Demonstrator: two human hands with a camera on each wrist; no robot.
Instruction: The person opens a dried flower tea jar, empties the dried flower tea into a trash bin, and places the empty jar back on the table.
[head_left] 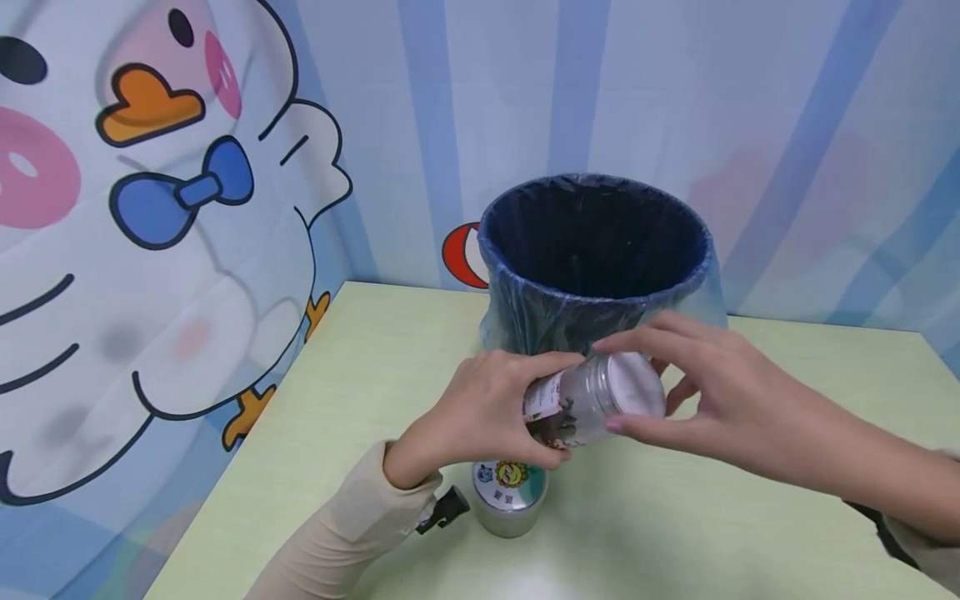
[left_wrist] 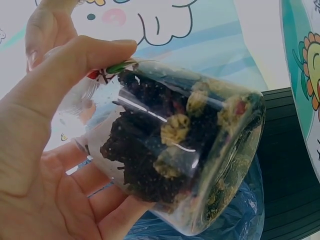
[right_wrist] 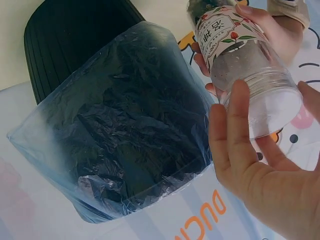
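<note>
My left hand (head_left: 483, 408) grips a clear jar (head_left: 558, 408) round its body, holding it tilted in front of the bin. Dark dried leaves and small yellowish dried flower buds (left_wrist: 175, 129) lie toward the jar's base in the left wrist view. A floral paper label (right_wrist: 220, 32) wraps its side. The fingers and thumb of my right hand (head_left: 712, 392) curl about the jar's whitish round lid end (head_left: 636, 385). Below the left hand, a short can (head_left: 508, 521) with a sun picture on its top stands on the table, partly hidden.
A bin (head_left: 592, 304) lined with a blue plastic bag stands behind the hands, its mouth facing up. The pale table (head_left: 390, 358) meets a cartoon-printed backdrop (head_left: 502, 100) at the back and left. A black wrist device (head_left: 446, 510) sits at the left cuff.
</note>
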